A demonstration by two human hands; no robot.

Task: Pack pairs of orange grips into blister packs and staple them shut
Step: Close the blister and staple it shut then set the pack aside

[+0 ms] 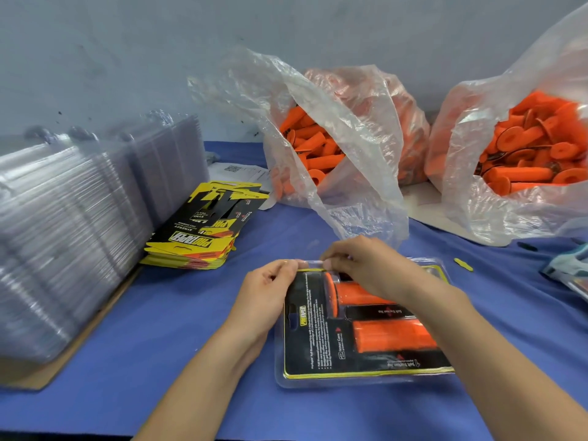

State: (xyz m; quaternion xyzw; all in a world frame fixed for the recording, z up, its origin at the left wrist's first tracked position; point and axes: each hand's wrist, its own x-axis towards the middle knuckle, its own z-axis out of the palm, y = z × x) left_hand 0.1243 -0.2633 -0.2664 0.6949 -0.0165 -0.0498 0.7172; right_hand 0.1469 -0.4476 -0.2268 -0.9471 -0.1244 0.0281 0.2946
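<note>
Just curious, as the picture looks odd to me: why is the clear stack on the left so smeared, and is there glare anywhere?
Head view: the stack of clear packs sits at the wide-angle edge, stretched and blurred; head view centre: the blister pack is sharper; head view, top right: the plastic bag shows pale glare.

Tablecloth (159,329): plain blue.
Blister pack (305,345), lower centre: clear shell; black card, yellow edge, pale print, red arrows.
Packed grips (391,337): solid orange.
Card stack (203,230), centre left: yellow and black, orange accents.
Centre bag (359,128) and right bag (477,100): clear film, orange contents.
Wall (127,43): grey-blue, dark specks.
</note>
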